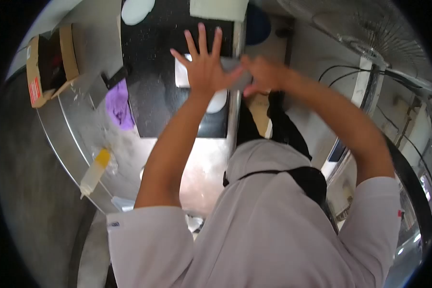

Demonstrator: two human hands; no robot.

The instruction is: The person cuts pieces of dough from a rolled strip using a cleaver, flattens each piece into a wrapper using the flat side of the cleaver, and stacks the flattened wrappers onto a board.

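My left hand point(204, 72) is spread with its fingers apart over a black board point(151, 96). Its thumb lies by a grey flat object point(236, 73), blurred by motion, which my right hand point(264, 74) grips at the board's right edge. Partly under the left hand is a white square piece point(181, 77), and a white rounded piece point(217, 102) shows below its wrist. Another white oval piece point(137, 10) is at the board's far left, and a pale slab point(218, 8) at its far right.
Left of the board lie a purple cloth point(119, 105), a dark-handled tool point(115, 78) and a bottle with a yellow end point(96, 171). An open cardboard box point(72, 53) stands farther left. A wire-caged fan point(384, 36) and black cables are at the right.
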